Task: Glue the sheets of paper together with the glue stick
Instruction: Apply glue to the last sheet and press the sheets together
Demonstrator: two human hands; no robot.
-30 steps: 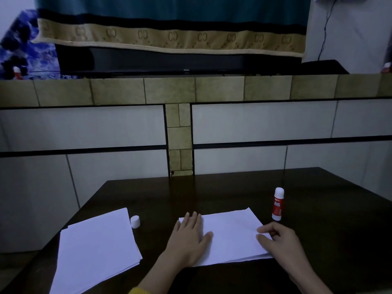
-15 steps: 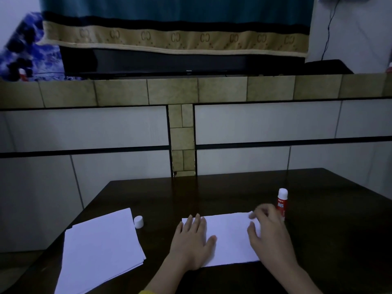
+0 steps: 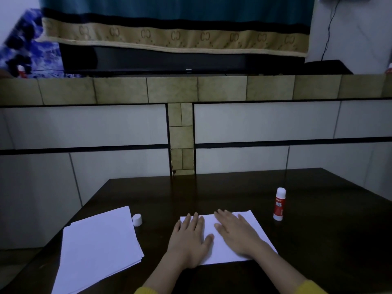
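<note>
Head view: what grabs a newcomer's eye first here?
Two hands pressed flat side by side on a white sheet of paper at the near middle of the dark table: left hand, right hand. A red-and-white glue stick stands upright just right of the sheet, uncapped, and its white cap sits far left beside a fanned stack of paper.

Dim, bluish light throughout, the dark table (image 3: 318,240) nearly swallowing detail, with wide-angle bending and softness at the edges.
</note>
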